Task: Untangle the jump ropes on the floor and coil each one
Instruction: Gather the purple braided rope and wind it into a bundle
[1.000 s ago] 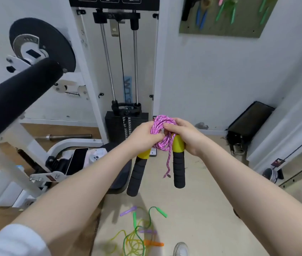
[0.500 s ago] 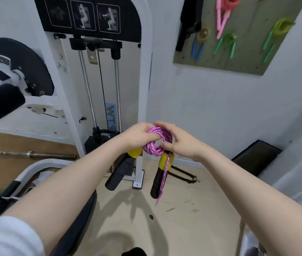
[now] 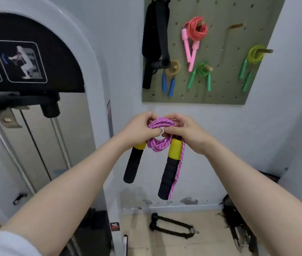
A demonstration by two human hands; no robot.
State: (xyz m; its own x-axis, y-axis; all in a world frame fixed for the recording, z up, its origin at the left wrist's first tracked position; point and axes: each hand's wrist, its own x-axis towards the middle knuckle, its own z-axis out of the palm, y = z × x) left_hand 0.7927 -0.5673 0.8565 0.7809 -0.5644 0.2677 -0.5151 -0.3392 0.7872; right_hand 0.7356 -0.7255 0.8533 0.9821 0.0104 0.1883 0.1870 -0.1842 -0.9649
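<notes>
A coiled pink braided jump rope [image 3: 159, 144] is held up in front of the wall at chest height. My left hand [image 3: 140, 129] grips the coil's left side. My right hand [image 3: 185, 131] grips its right side, thumbs nearly touching at the coil's centre. Two black foam handles with yellow collars hang down from the coil, the left handle [image 3: 133, 164] and the right handle [image 3: 169, 169]. A loose pink rope end [image 3: 177, 175] dangles beside the right handle.
An olive pegboard [image 3: 218, 84] on the wall carries several coiled ropes: orange with pink handles [image 3: 195, 36], green [image 3: 200, 73], yellow-green [image 3: 251, 61], blue-handled [image 3: 168, 83], plus a black strap [image 3: 154, 34]. A cable machine [image 3: 35, 89] stands left. A black chain handle [image 3: 172, 228] lies on the floor.
The view has tilted up from the floor to the wall and pegboard. Both hands have lifted the pink coil higher, still gripping it; the floor ropes have left the view.
</notes>
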